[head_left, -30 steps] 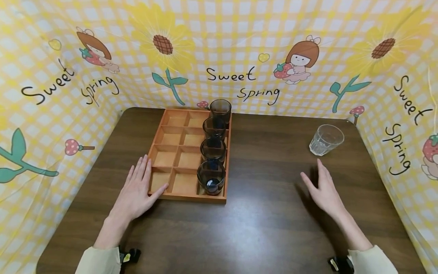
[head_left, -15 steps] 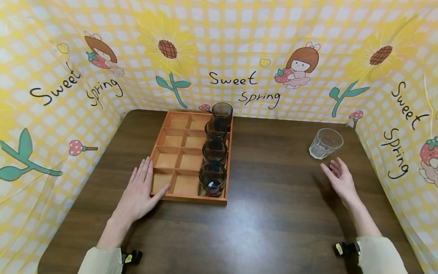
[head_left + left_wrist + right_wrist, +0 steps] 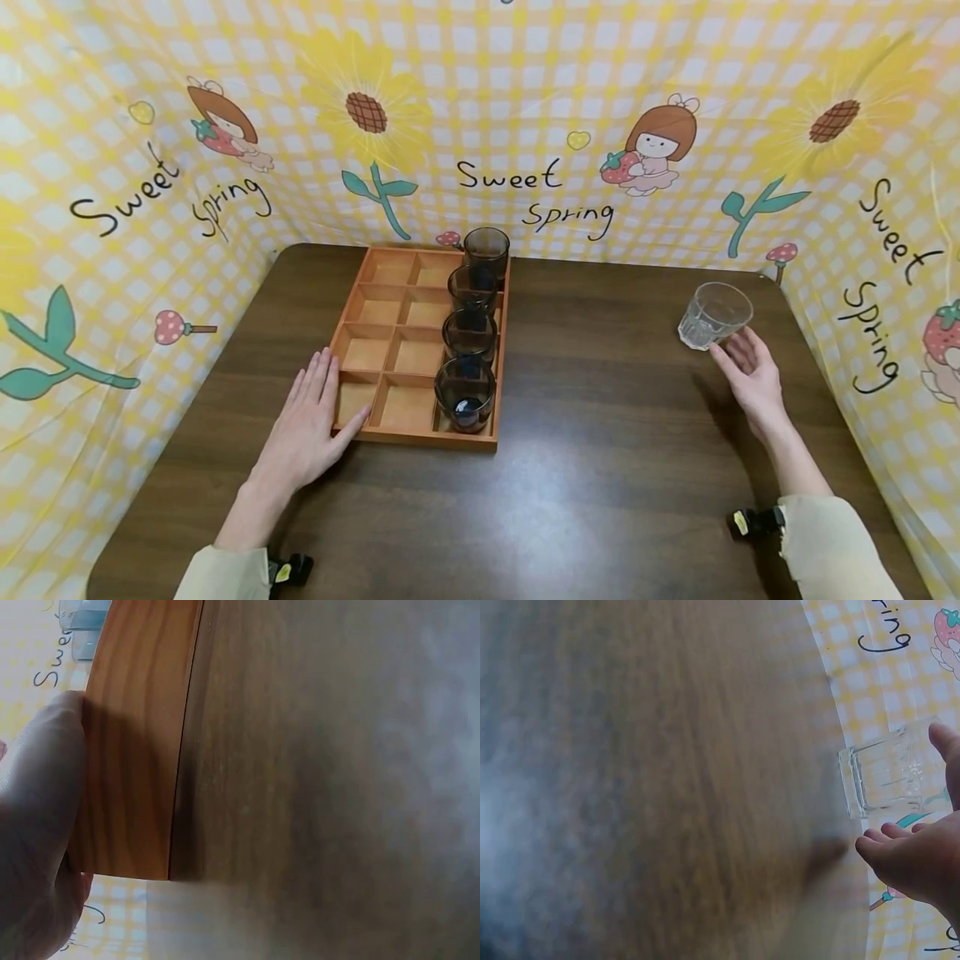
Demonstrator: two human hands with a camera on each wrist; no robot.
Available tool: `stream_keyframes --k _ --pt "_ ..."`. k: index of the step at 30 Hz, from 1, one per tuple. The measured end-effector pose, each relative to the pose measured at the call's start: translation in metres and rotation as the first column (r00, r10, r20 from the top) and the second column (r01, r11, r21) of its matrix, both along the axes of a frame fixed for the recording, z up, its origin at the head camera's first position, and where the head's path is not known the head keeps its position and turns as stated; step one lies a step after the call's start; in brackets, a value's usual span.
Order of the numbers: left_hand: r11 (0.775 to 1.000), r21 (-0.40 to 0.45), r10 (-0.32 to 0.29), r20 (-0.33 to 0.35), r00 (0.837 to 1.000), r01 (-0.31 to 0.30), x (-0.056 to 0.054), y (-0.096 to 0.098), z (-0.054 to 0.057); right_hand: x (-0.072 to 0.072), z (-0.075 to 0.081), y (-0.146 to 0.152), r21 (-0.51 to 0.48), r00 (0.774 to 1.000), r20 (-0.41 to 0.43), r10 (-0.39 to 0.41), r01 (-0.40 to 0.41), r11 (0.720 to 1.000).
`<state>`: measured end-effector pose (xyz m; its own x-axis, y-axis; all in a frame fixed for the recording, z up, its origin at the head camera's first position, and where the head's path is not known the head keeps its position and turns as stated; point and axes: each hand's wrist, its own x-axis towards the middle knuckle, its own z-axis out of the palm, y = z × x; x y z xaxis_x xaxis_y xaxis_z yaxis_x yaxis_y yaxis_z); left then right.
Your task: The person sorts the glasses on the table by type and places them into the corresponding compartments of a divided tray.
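Observation:
A wooden tray (image 3: 427, 440) divided into compartments lies left of centre in the head view. Dark tinted glasses (image 3: 467, 400) fill its right column from front to back. My left hand (image 3: 298, 437) rests on the tray's near left corner, fingers straight along the left side and thumb over the front rim. In the left wrist view the thumb side of that hand lies against the wooden wall (image 3: 131, 765). At the right stands a clear glass (image 3: 701, 321). Beside its near right side is my right hand (image 3: 756, 390), thumb and fingers spread apart around the glass (image 3: 889, 776) without gripping it.
The brown table (image 3: 600, 442) stretches between the tray and the clear glass. A yellow checked cloth (image 3: 517, 100) with printed flowers and figures surrounds it at the back and both sides. The tray's left and middle columns show bare compartments.
My right hand has moved right and forward, from in front of the clear glass to its near right side. The left hand stays on the tray, and the glasses stand where they were.

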<state>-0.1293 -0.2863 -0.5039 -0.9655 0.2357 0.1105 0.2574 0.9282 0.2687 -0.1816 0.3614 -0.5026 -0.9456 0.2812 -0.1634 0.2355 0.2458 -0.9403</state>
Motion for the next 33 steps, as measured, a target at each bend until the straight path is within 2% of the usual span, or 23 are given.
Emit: stream_keyframes --k 7,14,24,33 --pt "1.0 -0.008 -0.004 -0.008 1.0 0.004 0.001 0.001 -0.003 -0.003 0.005 -0.004 -0.078 0.998 -0.066 -0.001 -0.004 0.997" --pt "0.998 -0.013 0.064 0.022 0.998 -0.064 0.009 0.004 0.003 -0.008 0.009 -0.01 -0.067 0.997 -0.071 -0.014 0.009 0.998" --pt "0.997 0.003 0.083 0.005 0.997 -0.083 0.013 0.011 0.003 -0.018 0.012 -0.011 -0.158 0.991 -0.072 -0.115 0.102 0.982" --pt "0.995 0.009 0.097 0.001 0.995 -0.097 0.014 0.013 0.003 -0.024 0.019 -0.016 -0.152 0.985 -0.084 -0.151 0.137 0.979"
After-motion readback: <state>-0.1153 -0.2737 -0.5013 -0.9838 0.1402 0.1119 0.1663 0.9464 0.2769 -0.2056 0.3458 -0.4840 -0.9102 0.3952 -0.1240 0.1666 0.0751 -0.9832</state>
